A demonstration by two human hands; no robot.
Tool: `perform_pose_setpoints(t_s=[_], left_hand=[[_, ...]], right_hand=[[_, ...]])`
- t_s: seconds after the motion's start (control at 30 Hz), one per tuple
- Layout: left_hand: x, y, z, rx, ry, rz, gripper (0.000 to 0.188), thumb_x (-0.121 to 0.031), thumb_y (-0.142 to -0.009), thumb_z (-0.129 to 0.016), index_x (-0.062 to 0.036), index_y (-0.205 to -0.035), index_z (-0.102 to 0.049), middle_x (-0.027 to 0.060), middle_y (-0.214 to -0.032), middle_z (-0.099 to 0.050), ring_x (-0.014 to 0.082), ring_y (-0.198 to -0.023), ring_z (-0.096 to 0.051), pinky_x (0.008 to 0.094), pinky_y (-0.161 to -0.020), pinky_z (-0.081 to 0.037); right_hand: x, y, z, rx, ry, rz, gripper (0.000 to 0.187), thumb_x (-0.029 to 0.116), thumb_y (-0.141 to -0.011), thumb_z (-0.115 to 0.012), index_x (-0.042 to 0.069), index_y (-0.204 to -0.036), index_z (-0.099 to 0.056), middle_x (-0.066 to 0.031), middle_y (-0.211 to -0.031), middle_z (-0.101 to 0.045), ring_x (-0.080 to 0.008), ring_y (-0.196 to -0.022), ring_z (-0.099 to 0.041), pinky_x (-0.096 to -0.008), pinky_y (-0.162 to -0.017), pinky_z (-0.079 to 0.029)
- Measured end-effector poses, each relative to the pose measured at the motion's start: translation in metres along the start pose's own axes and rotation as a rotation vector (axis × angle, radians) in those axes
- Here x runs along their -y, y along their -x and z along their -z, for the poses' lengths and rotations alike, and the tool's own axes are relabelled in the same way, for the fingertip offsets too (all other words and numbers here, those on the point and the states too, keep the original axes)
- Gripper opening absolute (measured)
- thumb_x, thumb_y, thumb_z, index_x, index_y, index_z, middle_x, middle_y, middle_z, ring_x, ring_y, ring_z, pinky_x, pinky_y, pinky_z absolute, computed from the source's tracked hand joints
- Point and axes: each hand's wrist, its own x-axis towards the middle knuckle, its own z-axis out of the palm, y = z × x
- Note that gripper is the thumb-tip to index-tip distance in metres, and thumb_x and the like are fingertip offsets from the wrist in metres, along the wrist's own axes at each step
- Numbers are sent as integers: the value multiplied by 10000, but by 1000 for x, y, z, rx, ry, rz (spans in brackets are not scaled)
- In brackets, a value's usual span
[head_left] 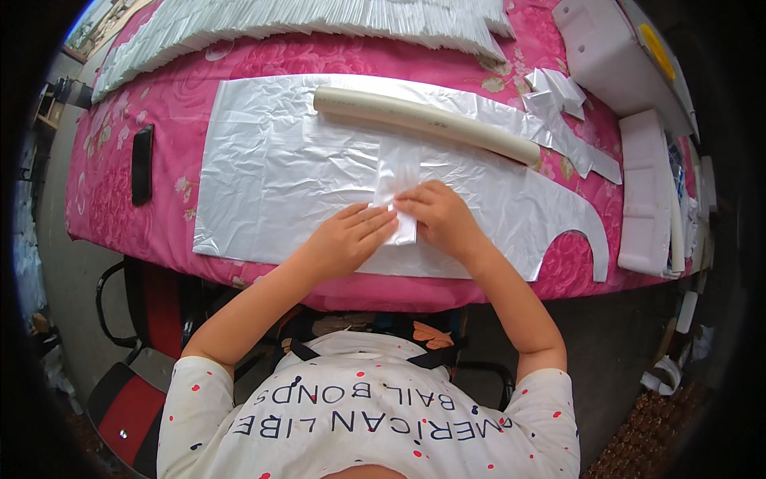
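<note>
My left hand and right hand, fingers pressed flat together, hold down a folded plastic strip on the plastic sheet, near the tube

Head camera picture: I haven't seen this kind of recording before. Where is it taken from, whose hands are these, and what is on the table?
The camera sits on the person's head and looks down, so the rim bends straight edges. No machine here: both bare hands belong to the wearer. The left hand and right hand press on a small folded strip of white plastic film. It lies on a large flat white plastic sheet, spread over a table with a pink flowered cloth. A cream tube rests across the sheet's far side. Behind it lies a long stack of folded white pieces. A dark phone lies to the left, white foam blocks to the right.
</note>
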Motion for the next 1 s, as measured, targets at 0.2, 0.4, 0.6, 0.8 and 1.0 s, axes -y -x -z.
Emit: perform_pose_setpoints(t_s=[0.2,0.4,0.6,0.8,1.0], left_hand=[[-4,5,13,119,144,103,605,-41,-615,-633,-13,-1202,-493,107,-1133,-586,219,-1029,-573,353,-818,-441],[-6,-9,12,132,248,495,588,-115,-735,-625,39,-1261,-410,89,-852,-660,236,-735,-628,328,-645,-464],[7,-30,0,-29,430,896,713,-184,-806,-629,99,-1330,-236,121,-737,-660,228,-628,-633,299,-588,-473],[11,-38,7,36,497,1004,805,-187,-762,-674,132,-1326,-195,141,-778,-660,223,-636,-637,292,-599,-482],[-3,-42,13,60,103,679,823,-258,-742,-676,108,-1332,-234,210,-1211,-484,274,-1041,-529,360,-861,-413]], right_hand=[[22,22,-9,-47,-84,-45,373,-82,-606,-592,87,-931,-659,-33,-921,-636,-244,-826,-561,-326,-710,-481],[25,15,1,-7,-211,-485,108,80,-751,-625,57,-848,-668,-54,-719,-638,-222,-619,-577,-301,-588,-471],[10,-18,14,158,-471,-964,293,237,-823,-591,-44,-757,-640,-106,-604,-619,-152,-534,-630,-270,-521,-459],[-1,-29,16,278,-543,-1059,302,253,-817,-611,-30,-714,-636,-62,-592,-597,-124,-516,-607,-240,-470,-419],[-4,-30,13,293,-499,-1085,292,239,-812,-621,-19,-674,-621,-55,-588,-588,-124,-514,-602,-241,-477,-429]])
